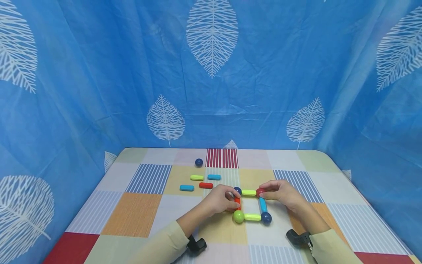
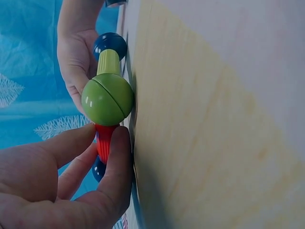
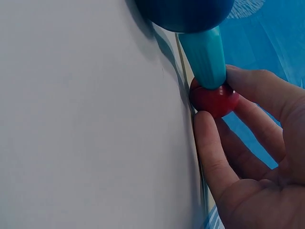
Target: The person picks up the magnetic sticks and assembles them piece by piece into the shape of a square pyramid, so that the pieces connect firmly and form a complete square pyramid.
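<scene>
A square of rods and balls lies on the patterned cloth, joined at its corners. My left hand point(image 1: 220, 200) pinches the red rod point(image 2: 106, 142) on the square's left side, between the green ball point(image 2: 107, 99) and a dark blue ball point(image 1: 237, 190). At the far right corner, my right hand point(image 1: 284, 194) holds the red ball point(image 3: 215, 99) between thumb and fingers. A light blue rod point(image 1: 262, 204) runs from that ball to the near dark blue ball point(image 1: 266, 218). Yellow-green rods form the far side point(image 1: 248, 192) and the near side point(image 1: 252, 217).
Left of the square lie a loose red rod point(image 1: 206, 185), a yellow-green rod point(image 1: 196, 178) and two light blue rods, one nearer point(image 1: 187, 187) and one farther point(image 1: 214, 177). A loose dark blue ball point(image 1: 199, 162) sits behind them. Blue curtain point(image 1: 211, 110) surrounds the table.
</scene>
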Demonstrator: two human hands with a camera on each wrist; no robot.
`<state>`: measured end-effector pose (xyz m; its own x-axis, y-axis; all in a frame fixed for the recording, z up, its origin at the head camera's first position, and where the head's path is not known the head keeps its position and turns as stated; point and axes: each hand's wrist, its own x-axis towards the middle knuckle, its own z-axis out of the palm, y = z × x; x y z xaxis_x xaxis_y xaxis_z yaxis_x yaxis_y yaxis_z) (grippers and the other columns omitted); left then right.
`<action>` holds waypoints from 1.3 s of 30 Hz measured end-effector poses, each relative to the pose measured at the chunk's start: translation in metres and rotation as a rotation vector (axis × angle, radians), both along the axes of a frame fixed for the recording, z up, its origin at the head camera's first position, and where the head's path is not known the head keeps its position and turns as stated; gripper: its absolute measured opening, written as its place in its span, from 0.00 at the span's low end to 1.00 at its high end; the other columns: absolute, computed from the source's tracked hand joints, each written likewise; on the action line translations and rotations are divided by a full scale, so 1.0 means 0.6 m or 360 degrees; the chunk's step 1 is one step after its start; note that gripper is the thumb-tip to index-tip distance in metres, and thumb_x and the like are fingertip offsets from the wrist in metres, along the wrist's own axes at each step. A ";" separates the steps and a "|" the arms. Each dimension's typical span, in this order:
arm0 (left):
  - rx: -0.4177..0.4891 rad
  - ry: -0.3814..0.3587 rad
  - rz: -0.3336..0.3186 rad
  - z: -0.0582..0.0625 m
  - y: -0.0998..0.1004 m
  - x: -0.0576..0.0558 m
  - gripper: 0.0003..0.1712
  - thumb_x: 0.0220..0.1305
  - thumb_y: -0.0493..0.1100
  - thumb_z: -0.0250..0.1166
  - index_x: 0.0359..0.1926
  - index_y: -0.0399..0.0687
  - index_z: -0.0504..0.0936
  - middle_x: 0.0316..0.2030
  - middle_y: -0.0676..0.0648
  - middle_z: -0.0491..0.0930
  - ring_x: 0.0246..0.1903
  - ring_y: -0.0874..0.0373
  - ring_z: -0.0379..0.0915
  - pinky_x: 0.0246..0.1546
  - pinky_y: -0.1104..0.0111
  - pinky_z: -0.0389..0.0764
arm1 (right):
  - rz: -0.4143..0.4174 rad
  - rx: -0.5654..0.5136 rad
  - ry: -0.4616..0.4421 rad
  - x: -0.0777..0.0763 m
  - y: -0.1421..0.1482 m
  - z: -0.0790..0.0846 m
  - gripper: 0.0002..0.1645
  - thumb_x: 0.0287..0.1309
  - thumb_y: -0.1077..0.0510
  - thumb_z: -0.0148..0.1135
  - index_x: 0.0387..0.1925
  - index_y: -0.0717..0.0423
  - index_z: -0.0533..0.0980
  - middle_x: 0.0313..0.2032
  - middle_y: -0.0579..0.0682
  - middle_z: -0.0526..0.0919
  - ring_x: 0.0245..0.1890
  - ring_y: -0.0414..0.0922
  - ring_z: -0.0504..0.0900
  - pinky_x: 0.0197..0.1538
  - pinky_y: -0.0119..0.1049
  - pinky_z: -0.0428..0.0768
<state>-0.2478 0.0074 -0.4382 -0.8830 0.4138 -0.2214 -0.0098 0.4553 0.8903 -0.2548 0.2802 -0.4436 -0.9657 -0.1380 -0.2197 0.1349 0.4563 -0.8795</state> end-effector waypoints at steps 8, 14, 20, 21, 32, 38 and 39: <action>0.0012 -0.0001 0.0008 -0.001 -0.001 -0.003 0.11 0.57 0.36 0.76 0.42 0.51 0.89 0.31 0.48 0.80 0.26 0.57 0.79 0.26 0.70 0.78 | -0.0012 0.0003 0.0031 -0.005 0.000 -0.007 0.24 0.52 0.54 0.79 0.51 0.58 0.85 0.46 0.52 0.90 0.46 0.43 0.84 0.48 0.34 0.82; 0.0013 -0.0009 0.0016 -0.006 -0.002 -0.002 0.12 0.57 0.36 0.77 0.42 0.52 0.89 0.32 0.48 0.80 0.26 0.56 0.79 0.27 0.70 0.79 | -0.0043 0.0014 -0.0013 -0.003 -0.002 -0.009 0.23 0.52 0.53 0.79 0.50 0.55 0.86 0.47 0.51 0.90 0.49 0.44 0.84 0.55 0.39 0.80; 0.0012 0.0015 0.0004 -0.008 -0.006 -0.002 0.11 0.58 0.37 0.77 0.42 0.53 0.89 0.32 0.50 0.80 0.28 0.57 0.77 0.27 0.70 0.77 | -0.0024 0.0008 0.0000 -0.001 -0.001 -0.009 0.23 0.53 0.53 0.79 0.51 0.56 0.85 0.48 0.52 0.89 0.48 0.44 0.84 0.51 0.35 0.79; 0.0012 0.0018 -0.0003 -0.008 -0.007 -0.002 0.11 0.58 0.37 0.76 0.42 0.53 0.89 0.32 0.50 0.81 0.29 0.56 0.76 0.26 0.70 0.77 | -0.0023 0.0005 0.0000 -0.001 -0.001 -0.008 0.23 0.53 0.54 0.79 0.51 0.56 0.85 0.48 0.52 0.89 0.48 0.44 0.84 0.51 0.35 0.79; -0.0019 0.0089 -0.0048 -0.005 -0.016 -0.008 0.12 0.58 0.37 0.76 0.42 0.55 0.90 0.33 0.53 0.82 0.32 0.56 0.75 0.27 0.69 0.79 | -0.0061 0.0017 -0.0030 -0.001 -0.004 -0.003 0.25 0.51 0.53 0.80 0.51 0.55 0.85 0.47 0.50 0.90 0.49 0.45 0.83 0.56 0.41 0.77; -0.0079 0.0200 -0.0088 -0.002 -0.037 -0.015 0.11 0.60 0.37 0.75 0.43 0.54 0.88 0.33 0.54 0.83 0.33 0.59 0.79 0.33 0.69 0.82 | -0.0050 0.0012 -0.0008 -0.001 -0.004 -0.006 0.25 0.52 0.54 0.79 0.52 0.55 0.85 0.47 0.51 0.90 0.49 0.45 0.83 0.53 0.36 0.77; -0.0101 0.0229 -0.0093 -0.001 -0.044 -0.017 0.11 0.61 0.37 0.74 0.44 0.53 0.88 0.34 0.53 0.83 0.33 0.59 0.79 0.34 0.68 0.82 | -0.0049 0.0019 -0.0005 -0.002 -0.004 -0.007 0.25 0.51 0.54 0.79 0.52 0.55 0.85 0.47 0.51 0.90 0.49 0.45 0.83 0.53 0.36 0.77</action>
